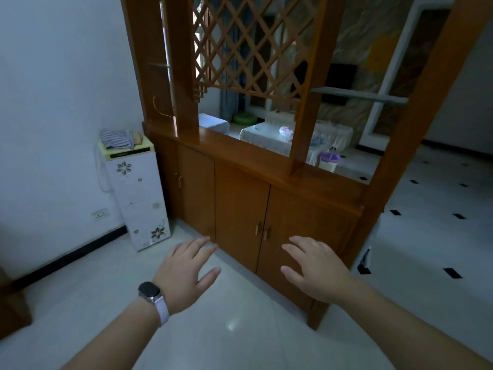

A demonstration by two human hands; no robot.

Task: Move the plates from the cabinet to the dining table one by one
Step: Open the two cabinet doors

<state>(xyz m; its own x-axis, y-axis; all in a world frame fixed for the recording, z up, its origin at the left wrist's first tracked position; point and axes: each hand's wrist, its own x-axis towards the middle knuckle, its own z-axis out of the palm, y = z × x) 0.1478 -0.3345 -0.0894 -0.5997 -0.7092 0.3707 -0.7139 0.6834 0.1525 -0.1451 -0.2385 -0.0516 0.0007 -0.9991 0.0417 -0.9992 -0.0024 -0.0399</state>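
With our left hand (186, 271) and right hand (314, 268) spread wide and empty, we should grip the cabinet (240, 209) door handles (262, 231) squarely.

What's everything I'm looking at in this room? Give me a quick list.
Wooden cabinet: one, orange-brown, centre, doors closed, lattice panel above.
Door handles: a brass-coloured pair on the middle doors, one more on a door further left.
Water dispenser: one, white with flower prints, left of the cabinet against the wall.
Folded cloth: one, striped, on top of the dispenser.
Wall socket: one, white, low on the left wall.
Cup with lid: one, purple lid, seen through the cabinet opening.
Covered table: one, white cloth, room beyond.
Plates: none visible.
Smartwatch: one, dark face, pale strap, left wrist.
Left hand: open, empty, fingers spread.
Right hand: open, empty.
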